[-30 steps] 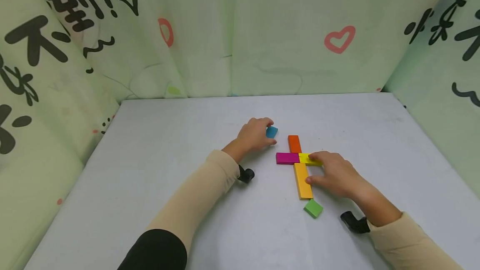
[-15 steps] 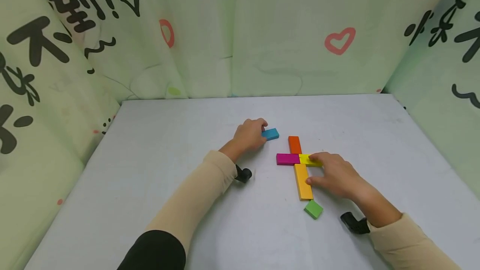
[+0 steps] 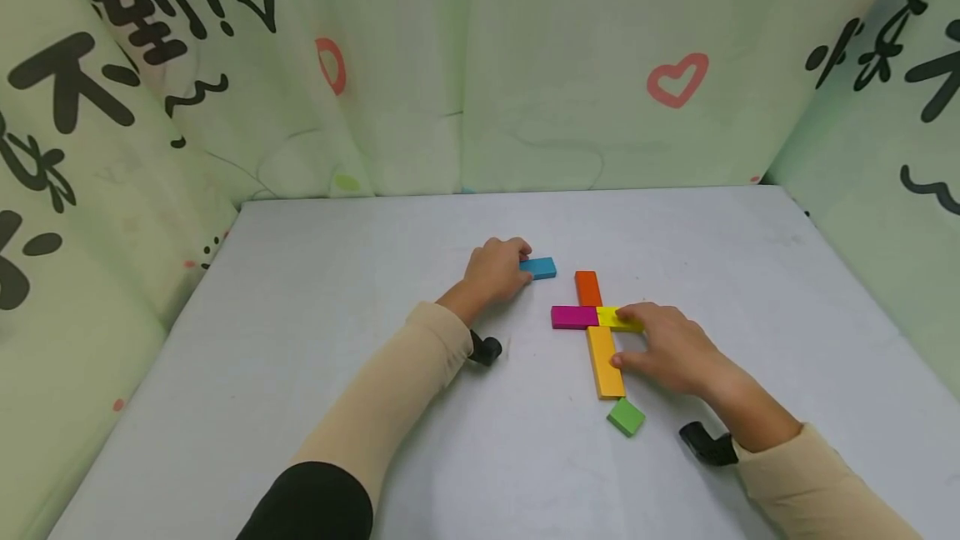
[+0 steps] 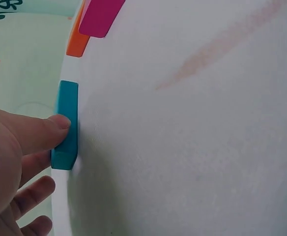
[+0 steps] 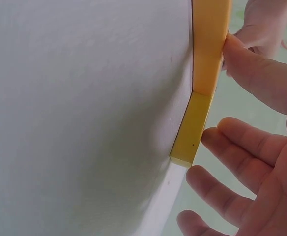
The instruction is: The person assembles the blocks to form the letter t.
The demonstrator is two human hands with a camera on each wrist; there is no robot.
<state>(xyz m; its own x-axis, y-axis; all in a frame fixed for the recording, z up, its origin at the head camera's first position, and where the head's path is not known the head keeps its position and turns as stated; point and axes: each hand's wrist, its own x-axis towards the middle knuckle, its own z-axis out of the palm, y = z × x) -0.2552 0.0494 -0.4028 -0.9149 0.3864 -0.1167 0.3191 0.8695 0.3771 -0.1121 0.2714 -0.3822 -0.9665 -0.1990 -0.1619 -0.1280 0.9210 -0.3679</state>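
My left hand (image 3: 492, 271) pinches the near end of a blue block (image 3: 543, 268); in the left wrist view the thumb lies across the blue block (image 4: 70, 98), low over the white surface. Right of it, blocks form a cross: red-orange (image 3: 588, 287) on top, a magenta block (image 3: 573, 317) at left, a yellow block (image 3: 607, 317) at right and a longer amber block (image 3: 603, 365) below. My right hand (image 3: 675, 350) rests its fingertips at the yellow block and its thumb against the amber block's side, fingers loosely extended. A small green block (image 3: 626, 417) sits turned at the amber block's lower end.
Everything lies on a white table (image 3: 337, 340). A pale green printed curtain (image 3: 555, 65) encloses its back and sides. Black wrist mounts (image 3: 486, 348) jut out beside both wrists, close over the tabletop.
The left hand has drawn slightly left, and the blue block has turned so that more of its length shows pointing right. The right hand and the cross of blocks stay put.
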